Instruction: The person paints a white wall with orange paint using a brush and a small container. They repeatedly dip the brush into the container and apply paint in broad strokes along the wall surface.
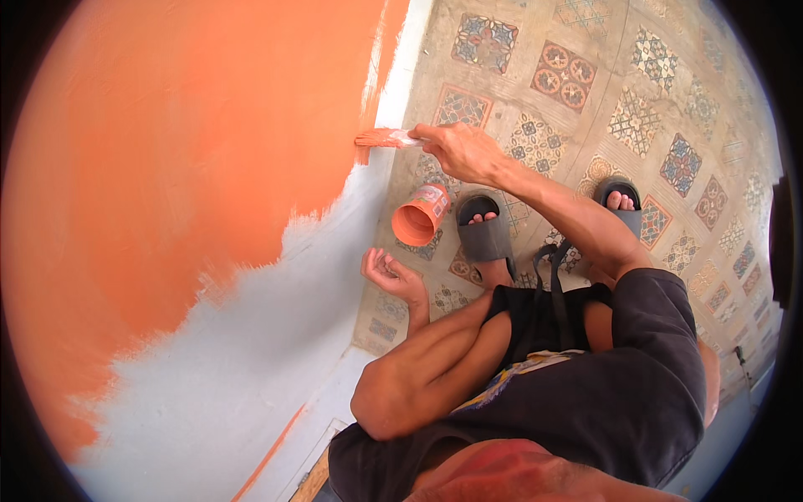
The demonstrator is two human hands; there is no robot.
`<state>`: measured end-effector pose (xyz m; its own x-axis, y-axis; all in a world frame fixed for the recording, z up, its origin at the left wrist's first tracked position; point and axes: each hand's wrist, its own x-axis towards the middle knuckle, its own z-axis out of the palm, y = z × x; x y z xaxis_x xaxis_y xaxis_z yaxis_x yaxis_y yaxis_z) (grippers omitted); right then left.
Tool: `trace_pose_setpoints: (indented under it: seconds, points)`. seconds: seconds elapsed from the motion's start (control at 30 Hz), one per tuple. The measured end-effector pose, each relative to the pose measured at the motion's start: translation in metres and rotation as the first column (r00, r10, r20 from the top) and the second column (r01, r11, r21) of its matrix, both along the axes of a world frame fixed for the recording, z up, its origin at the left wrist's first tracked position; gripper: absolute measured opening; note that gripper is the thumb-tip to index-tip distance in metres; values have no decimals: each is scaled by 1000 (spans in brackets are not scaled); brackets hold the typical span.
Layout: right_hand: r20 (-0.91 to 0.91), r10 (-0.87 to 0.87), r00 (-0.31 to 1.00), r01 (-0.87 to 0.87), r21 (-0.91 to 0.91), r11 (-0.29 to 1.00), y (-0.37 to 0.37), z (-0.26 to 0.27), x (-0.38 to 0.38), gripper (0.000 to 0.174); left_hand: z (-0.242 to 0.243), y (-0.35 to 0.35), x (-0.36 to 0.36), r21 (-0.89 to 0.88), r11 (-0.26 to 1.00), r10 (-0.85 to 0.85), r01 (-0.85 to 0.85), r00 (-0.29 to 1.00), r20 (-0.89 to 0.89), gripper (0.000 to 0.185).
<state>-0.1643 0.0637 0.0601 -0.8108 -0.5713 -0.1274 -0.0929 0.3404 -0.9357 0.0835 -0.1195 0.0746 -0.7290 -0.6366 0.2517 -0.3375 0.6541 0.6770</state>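
Observation:
My right hand (pixel 461 150) grips the handle of a paintbrush (pixel 386 138). Orange paint coats its bristles, which touch the wall at the lower edge of the orange paint (pixel 251 125). Below it on the wall lies a white-grey area (pixel 270 326) with a ragged upper border. My left hand (pixel 395 276) is beside my bent knee, palm up, fingers loosely curled, holding nothing that shows. Between my hands an orange plastic tub (pixel 421 215) with a printed label stands on the floor near the wall; its inside is orange, and the paint level cannot be told.
The floor (pixel 514 94) has patterned tile squares. My feet are in dark slides (pixel 486 235), close to the tub. A white strip (pixel 401 75) runs along the foot of the wall. A wooden edge (pixel 313 477) shows at the bottom, and a dark object (pixel 781 241) at the right rim.

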Motion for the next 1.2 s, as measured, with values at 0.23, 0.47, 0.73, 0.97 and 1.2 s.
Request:
trace_pose_setpoints:
  seconds: [0.23,0.47,0.73,0.97,1.2]
  points:
    - [-175,-265,948,271,10,963,71,-46,-192,25,55,11,-69,143,817,-564,558,826,1,21]
    - [-245,-645,724,660,-28,751,88,-49,-222,23,78,56,-130,161,557,-826,815,563,8,23]
    - [-7,45,999,-44,147,988,18,-10,-31,30,75,75,-141,194,562,-819,804,573,-5,20]
    - [-117,-152,981,168,135,976,46,-20,-138,26,73,75,-140,203,560,-817,803,576,-23,20]
    - [-199,-629,751,649,48,760,124,-46,-273,24,68,76,-131,369,575,-781,731,624,-19,20]
